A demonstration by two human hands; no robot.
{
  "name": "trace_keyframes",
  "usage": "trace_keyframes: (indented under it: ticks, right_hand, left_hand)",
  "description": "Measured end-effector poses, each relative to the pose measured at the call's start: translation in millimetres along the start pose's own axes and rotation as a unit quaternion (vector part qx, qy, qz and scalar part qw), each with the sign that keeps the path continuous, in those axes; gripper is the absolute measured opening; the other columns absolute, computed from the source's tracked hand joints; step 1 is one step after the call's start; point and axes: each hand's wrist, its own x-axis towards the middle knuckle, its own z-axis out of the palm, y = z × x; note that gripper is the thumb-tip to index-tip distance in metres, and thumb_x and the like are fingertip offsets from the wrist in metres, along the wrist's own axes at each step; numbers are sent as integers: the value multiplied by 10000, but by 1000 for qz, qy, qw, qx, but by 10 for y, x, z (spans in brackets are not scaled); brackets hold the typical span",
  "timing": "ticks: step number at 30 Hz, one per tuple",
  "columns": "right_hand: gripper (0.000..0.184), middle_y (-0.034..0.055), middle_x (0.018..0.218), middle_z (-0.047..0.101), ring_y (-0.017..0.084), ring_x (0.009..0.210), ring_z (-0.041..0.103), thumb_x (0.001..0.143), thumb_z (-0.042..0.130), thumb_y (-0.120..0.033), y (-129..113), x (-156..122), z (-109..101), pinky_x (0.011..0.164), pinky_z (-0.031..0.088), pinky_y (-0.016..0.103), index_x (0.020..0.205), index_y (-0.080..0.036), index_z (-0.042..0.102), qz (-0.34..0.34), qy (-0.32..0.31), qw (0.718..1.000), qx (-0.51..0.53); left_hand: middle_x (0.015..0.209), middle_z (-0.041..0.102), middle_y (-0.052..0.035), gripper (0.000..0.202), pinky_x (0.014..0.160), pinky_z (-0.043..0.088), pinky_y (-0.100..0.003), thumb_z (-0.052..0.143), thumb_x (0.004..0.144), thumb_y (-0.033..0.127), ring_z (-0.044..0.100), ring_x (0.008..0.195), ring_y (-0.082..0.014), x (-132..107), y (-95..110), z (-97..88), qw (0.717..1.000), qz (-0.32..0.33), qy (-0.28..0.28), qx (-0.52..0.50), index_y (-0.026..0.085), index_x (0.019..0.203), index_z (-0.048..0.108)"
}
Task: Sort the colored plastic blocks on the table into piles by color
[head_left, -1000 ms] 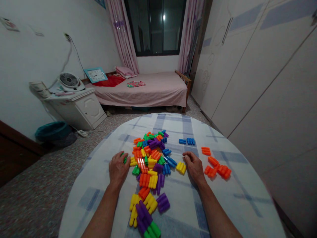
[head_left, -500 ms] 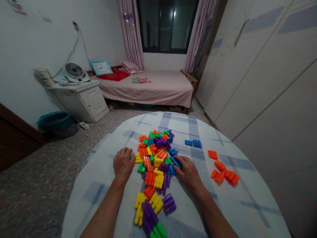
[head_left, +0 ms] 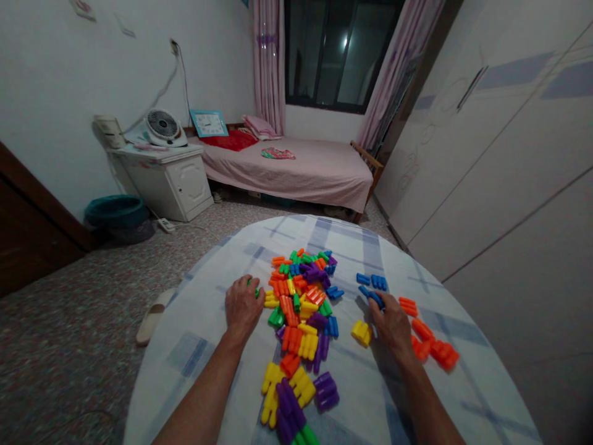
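My right hand (head_left: pixel 393 322) pinches a blue plastic building block (head_left: pixel 371 298) just in front of two other blue blocks (head_left: pixel 378 282). A yellow block (head_left: pixel 361 334) lies left of that hand. Along the left side of a mixed heap of finger-shaped blocks (head_left: pixel 291 309), my left hand (head_left: pixel 244 307) rests with its fingers curled around a green block (head_left: pixel 253 287), mostly hidden. Several orange blocks (head_left: pixel 443 355) lie to the right of my right hand. Nearer me are a purple block (head_left: pixel 327 392) and joined yellow, purple and green pieces (head_left: pixel 291 405).
The round table (head_left: pixel 199 377) has a checked cloth. Beyond it stand a bed (head_left: pixel 306 173), a white cabinet (head_left: pixel 189 182) with a fan (head_left: pixel 164 127), and a bin (head_left: pixel 118 213). A wardrobe (head_left: pixel 500 173) rises at the right; a slipper (head_left: pixel 151 324) lies on the floor.
My right hand has carried a blue block from the heap to the right, beside the other blue ones. A yellow block now shows apart from the heap. The view has shifted slightly.
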Motion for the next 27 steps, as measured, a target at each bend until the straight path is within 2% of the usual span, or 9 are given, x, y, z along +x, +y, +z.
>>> trace_keyframes:
  ticks: [3,5,9,12,16,21,27]
  right_hand:
    - [456,140,993,648,259,870,589,827,406,-446,174,192,-31,795,448,397,1076,-140,635,35,18,998,-41]
    - [481,157,1032,627,263,906,577,822,391,-427,252,275,-21,827,445,411,1108,-114,618,38,38,997,-53]
    - [435,160,1108,598,280,1052,521,814,408,-376,209,268,84,936,401,456,1118,-130,601,-31,64,996,-59]
    - [370,122,1152,596,267,1107,508,813,440,-347,34,144,233,968,385,472,1103,-186,605,-99,30,995,-13]
    - [374,100,1262,554,252,1197,464,831,470,-303,-213,-23,422,1005,356,461,1174,-220,590,-159,-48,986,10]
    - [393,85,1269,566,241,1186,482,831,457,-228,-365,-71,481,975,370,424,1206,-225,574,-161,-129,978,-28]
    - [268,69,1060,642,215,1035,561,775,450,-157,-437,-87,418,891,407,352,986,-215,606,-141,-152,978,-23]
  left_hand:
    - [1149,588,-79,239,887,402,-379,471,853,266,525,1039,-246,-1,4,-8,1000,1,-1,-4,204,1024,625]
    - [1144,589,-77,233,877,404,-376,468,854,264,526,1036,-245,0,7,-17,1000,-1,-2,-8,206,1018,623]
    - [1130,593,-75,219,866,407,-374,467,851,255,529,1026,-240,3,15,-33,1000,-5,-3,-21,205,999,621]
    - [1131,593,-78,218,875,403,-375,469,849,254,529,1030,-240,2,15,-38,1000,-5,-1,-25,203,999,618]
    - [1129,591,-79,214,868,407,-372,468,852,260,532,1026,-240,2,11,-35,1000,-2,-1,-18,203,995,616]
    - [1132,591,-75,218,873,406,-365,468,857,264,534,1025,-235,3,15,-34,1000,-3,-7,-9,210,1007,616]
    - [1128,590,-77,210,865,409,-368,467,857,263,530,1024,-240,1,18,-33,1000,-1,-1,-5,206,993,617]
